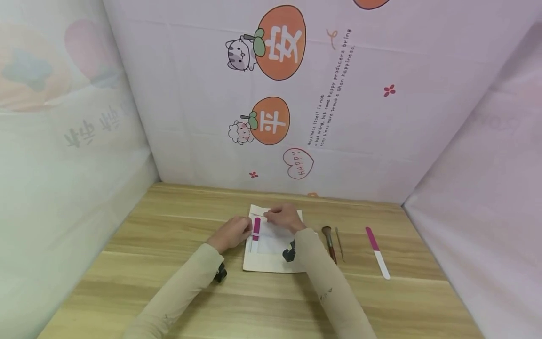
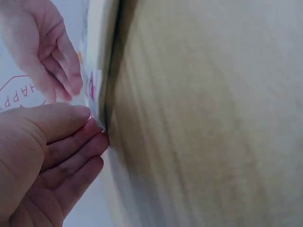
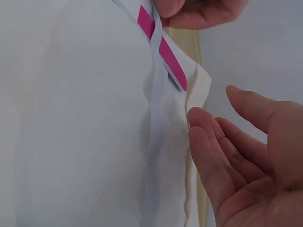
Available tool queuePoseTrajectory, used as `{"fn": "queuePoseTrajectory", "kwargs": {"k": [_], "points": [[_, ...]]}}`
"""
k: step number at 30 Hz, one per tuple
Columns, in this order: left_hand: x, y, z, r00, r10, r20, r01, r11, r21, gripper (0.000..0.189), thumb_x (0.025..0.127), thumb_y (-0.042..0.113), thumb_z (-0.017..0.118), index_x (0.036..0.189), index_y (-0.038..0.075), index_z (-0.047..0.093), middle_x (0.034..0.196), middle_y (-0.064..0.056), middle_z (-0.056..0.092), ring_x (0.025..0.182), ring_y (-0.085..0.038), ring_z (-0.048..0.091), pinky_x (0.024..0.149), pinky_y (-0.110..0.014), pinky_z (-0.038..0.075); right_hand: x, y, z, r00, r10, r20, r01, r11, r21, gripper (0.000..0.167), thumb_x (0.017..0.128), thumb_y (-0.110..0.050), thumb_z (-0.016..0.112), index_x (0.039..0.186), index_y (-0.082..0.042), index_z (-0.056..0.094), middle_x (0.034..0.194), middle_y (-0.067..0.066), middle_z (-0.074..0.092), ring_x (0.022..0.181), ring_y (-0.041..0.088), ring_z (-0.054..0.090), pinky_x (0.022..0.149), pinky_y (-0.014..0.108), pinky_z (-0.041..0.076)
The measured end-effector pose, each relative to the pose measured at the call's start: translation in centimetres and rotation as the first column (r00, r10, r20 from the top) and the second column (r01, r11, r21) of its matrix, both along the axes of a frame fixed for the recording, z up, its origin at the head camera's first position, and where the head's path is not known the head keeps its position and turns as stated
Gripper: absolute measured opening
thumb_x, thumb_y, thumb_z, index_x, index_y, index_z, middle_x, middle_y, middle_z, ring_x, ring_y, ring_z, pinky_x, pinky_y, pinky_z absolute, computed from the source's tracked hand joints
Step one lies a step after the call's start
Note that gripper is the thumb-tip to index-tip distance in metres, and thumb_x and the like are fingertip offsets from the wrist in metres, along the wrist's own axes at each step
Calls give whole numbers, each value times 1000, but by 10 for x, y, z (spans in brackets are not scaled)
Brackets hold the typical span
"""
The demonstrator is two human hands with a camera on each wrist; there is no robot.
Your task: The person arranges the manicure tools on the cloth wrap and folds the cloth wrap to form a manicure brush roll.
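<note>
The pale cloth [image 1: 262, 263] lies on the worktop [image 1: 139, 263], right in front of me. Call its middle the middle of a clock. At ten o'clock on it is a flat pink and white stick [image 1: 256, 227]. A thin white band [image 3: 155, 45] goes across the stick.

My left hand [image 1: 233, 232] is at nine o'clock. Its thumb and pointing finger pinch the edge of the cloth near the stick. My right hand [image 1: 285, 216] is at one o'clock, near the far end. Its thumb is spread away from its fingers, and its fingertips are by the cloth's edge. I can't tell if they touch it.

Over at three o'clock there is a brush [image 1: 330, 241], partly behind my sleeve [image 1: 330, 282]. Just beside it is a thin little rod [image 1: 340, 245]. Farther out at three o'clock lies another pink and white stick [image 1: 377, 253], tilted a bit.

Past the worktop at twelve o'clock hangs a white sheet [image 1: 190, 94] with orange fruit and a red heart [image 1: 298, 164] that says HAPPY.
</note>
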State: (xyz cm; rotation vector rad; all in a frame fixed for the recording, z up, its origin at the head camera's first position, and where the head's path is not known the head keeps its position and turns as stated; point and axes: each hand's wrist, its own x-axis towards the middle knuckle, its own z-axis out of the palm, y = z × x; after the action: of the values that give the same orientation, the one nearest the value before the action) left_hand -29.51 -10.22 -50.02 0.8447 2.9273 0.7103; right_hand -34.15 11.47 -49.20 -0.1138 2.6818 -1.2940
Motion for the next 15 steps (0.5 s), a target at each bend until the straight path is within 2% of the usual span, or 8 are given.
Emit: {"fn": "queuePoseTrajectory", "kwargs": {"k": [5, 10, 13, 15], "points": [[1, -1, 6, 1000, -19, 12, 18, 1000, 13, 5, 99, 5, 70, 95, 4, 68, 84, -3, 66, 78, -15, 56, 75, -32, 54, 3, 37, 18, 997, 73, -10, -73, 996, 56, 25, 98, -33, 76, 113, -13, 79, 104, 4, 80, 97, 21, 75, 84, 35, 59], [2, 3, 12, 998, -70, 10, 69, 997, 31, 3, 97, 3, 72, 100, 2, 70, 94, -7, 70, 89, -21, 63, 85, -37, 58, 10, 88, 30, 986, 157, -51, -146, 974, 175, 28, 101, -35, 72, 111, -10, 79, 106, 8, 78, 98, 24, 73, 80, 34, 57], [2, 8, 13, 995, -101, 12, 100, 994, 33, 5, 96, 1, 73, 100, 3, 71, 99, -9, 72, 94, -24, 65, 89, -40, 58, 20, 118, 38, 985, 162, -59, -145, 963, 225, 29, 101, -32, 71, 114, -7, 77, 113, 12, 76, 99, 24, 70, 82, 37, 58], [1, 12, 12, 993, -116, 9, 116, 993, 22, 5, 95, 1, 74, 99, 4, 72, 100, -9, 72, 93, -24, 64, 89, -40, 57, 27, 137, 44, 986, 162, -48, -143, 953, 268, 32, 101, -30, 71, 118, -3, 75, 118, 17, 75, 104, 28, 70, 88, 43, 60]]}}
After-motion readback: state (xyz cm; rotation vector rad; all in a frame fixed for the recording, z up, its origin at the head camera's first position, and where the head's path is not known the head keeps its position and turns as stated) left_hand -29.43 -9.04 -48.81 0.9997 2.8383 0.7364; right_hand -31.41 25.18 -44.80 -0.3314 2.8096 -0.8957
